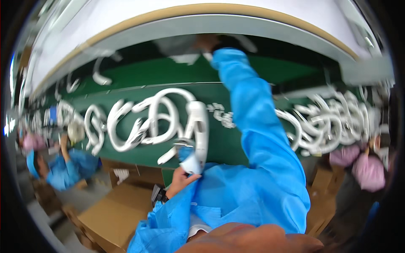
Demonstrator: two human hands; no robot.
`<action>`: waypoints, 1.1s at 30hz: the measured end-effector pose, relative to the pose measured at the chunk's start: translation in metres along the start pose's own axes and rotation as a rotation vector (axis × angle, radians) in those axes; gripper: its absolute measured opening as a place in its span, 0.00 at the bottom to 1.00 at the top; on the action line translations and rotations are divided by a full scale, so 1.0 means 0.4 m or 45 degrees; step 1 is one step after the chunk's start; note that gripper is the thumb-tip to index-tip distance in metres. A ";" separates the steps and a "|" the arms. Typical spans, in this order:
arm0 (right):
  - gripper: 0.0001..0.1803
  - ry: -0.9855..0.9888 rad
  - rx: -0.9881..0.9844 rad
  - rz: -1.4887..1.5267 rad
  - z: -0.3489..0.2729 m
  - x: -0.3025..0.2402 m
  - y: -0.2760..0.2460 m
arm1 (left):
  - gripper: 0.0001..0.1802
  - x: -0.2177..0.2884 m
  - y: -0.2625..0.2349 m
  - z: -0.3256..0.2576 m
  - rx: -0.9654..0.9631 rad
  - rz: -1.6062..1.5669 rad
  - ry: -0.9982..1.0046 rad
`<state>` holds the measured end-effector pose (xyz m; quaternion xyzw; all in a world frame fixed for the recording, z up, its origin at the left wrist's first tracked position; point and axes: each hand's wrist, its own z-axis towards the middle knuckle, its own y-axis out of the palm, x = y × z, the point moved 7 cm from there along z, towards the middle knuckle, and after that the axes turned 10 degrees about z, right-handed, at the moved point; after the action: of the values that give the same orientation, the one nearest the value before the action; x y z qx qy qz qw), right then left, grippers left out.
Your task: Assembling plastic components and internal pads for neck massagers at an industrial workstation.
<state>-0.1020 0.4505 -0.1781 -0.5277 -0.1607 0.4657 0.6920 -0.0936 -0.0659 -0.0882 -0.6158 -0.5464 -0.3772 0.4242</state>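
My left hand [180, 182] is low in front of my body, its fingers closed on a small white piece with a bluish face [192, 163]. Just beyond it, a long white plastic housing [199, 122] lies on the green work surface [222, 152], with a shiny part at its lower left. My right arm stretches far forward under the shelf, where my right hand [206, 42] is in shadow and blurred, its fingers unclear. Beside that hand are pale, paper-like pieces [184, 57]. Several white curved hoses [168, 114] lie left of the housing.
Small white parts [221, 114] are scattered left of my right sleeve. A heap of white hoses [333, 122] lies at the right. A shelf edge [211, 19] spans overhead. Cardboard boxes [118, 211] stand below at left. People in blue [69, 168] and pink [367, 170] work at either side.
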 end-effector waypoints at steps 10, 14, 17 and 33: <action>0.15 0.008 -0.165 -0.460 0.136 0.039 0.119 | 0.22 0.006 -0.038 0.010 -0.235 0.009 0.167; 0.14 -0.040 -0.193 -0.462 0.162 0.021 0.138 | 0.20 -0.007 -0.050 0.011 -0.272 -0.008 0.152; 0.14 -0.069 0.052 0.104 0.238 -0.126 -0.006 | 0.19 0.006 -0.061 0.015 -0.239 -0.112 0.194; 0.16 -0.884 -0.028 0.517 -0.069 -0.933 -1.087 | 0.25 0.032 -0.116 -0.031 -0.392 -0.002 0.325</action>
<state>-0.0679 0.1267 0.2941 -0.3676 -0.2823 0.7418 0.4846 -0.1382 -0.0711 -0.0667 -0.6202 -0.4243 -0.5318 0.3906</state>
